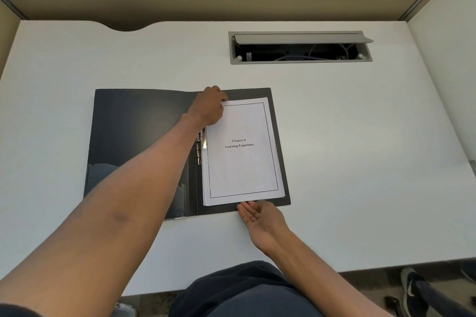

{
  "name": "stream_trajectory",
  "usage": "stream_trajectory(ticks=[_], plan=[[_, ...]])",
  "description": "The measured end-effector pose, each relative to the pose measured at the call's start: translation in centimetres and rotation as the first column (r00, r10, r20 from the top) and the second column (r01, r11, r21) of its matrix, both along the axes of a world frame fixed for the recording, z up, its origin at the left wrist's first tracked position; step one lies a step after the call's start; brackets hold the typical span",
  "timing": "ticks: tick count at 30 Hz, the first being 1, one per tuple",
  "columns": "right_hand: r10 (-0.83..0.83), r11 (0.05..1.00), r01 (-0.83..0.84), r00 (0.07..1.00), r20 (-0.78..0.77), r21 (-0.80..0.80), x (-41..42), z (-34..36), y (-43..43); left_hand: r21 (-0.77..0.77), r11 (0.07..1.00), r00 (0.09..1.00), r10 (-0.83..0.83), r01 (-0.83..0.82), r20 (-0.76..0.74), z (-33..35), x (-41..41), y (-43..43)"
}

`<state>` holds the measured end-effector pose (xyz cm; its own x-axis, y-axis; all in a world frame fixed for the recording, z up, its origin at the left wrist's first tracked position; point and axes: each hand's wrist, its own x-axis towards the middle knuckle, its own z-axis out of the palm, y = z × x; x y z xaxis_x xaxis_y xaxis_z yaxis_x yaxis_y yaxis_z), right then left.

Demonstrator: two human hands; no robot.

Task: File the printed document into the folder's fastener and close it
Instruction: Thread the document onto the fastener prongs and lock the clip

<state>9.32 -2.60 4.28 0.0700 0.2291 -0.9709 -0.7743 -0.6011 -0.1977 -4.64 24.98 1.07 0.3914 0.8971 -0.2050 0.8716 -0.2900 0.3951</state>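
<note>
A black folder (139, 141) lies open on the white desk. The printed document (242, 162), a white stack titled "Chapter 6 Learning Experience", rests on the folder's right half. Along the stack's left edge, by the spine, sits the metal fastener (200, 148), partly hidden under my forearm. My left hand (210, 108) reaches across the folder, fingers curled down on the stack's top left corner. Palm up and fingers apart, my right hand (257, 216) lies at the near edge of the folder, its fingertips touching the stack's bottom edge.
The white desk (360, 162) has a grey cable tray (300, 47) with its lid up at the back right. A curved notch cuts the desk's far edge at the left. Partition walls stand behind and to the sides. A shoe (409, 288) shows on the floor, bottom right.
</note>
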Motion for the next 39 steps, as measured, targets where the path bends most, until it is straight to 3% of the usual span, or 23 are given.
stream_trajectory(ticks=[11,13,15,18,21,23,25,29,35,39], plan=[[-0.011,0.999,0.012,1.000,-0.025,0.046,-0.6,0.0,0.8,0.005,1.000,1.000,0.001,-0.001,-0.001,0.4,-0.2,0.9],[0.072,0.995,-0.072,0.997,0.006,0.068,-0.5,0.2,0.5,0.010,1.000,1.000,0.008,-0.008,0.002,0.5,-0.4,1.0],[0.228,0.968,-0.239,0.965,0.130,0.072,0.0,0.3,-0.4,0.041,0.998,0.999,0.036,-0.037,0.020,0.6,-0.9,0.9],[0.427,0.853,-0.520,0.746,0.510,0.046,1.6,0.5,-1.0,0.080,0.990,0.991,0.112,-0.118,0.070,0.4,-2.5,0.9],[0.355,0.742,-0.670,0.443,0.823,0.040,3.9,0.6,1.8,0.035,0.979,0.973,0.198,-0.203,0.115,-0.1,-4.3,1.1],[0.285,0.673,-0.739,0.248,0.926,-0.009,5.2,0.1,5.0,0.003,0.966,0.953,0.256,-0.260,0.165,-0.3,-4.9,1.0],[0.280,0.608,-0.790,0.125,0.952,-0.075,5.9,-0.5,8.0,-0.021,0.952,0.928,0.303,-0.305,0.217,-0.5,-5.2,0.9],[0.378,0.470,-0.863,0.007,0.926,-0.186,6.3,-2.3,10.8,-0.038,0.939,0.903,0.339,-0.341,0.265,-0.8,-5.3,0.5],[0.406,0.413,-0.885,-0.030,0.913,-0.213,6.7,-3.0,11.5,-0.045,0.926,0.880,0.371,-0.376,0.296,-1.1,-5.3,0.0],[0.435,0.331,-0.906,-0.103,0.894,-0.265,7.1,-3.2,11.5,-0.056,0.922,0.865,0.380,-0.384,0.328,-0.5,-5.3,-0.4]])
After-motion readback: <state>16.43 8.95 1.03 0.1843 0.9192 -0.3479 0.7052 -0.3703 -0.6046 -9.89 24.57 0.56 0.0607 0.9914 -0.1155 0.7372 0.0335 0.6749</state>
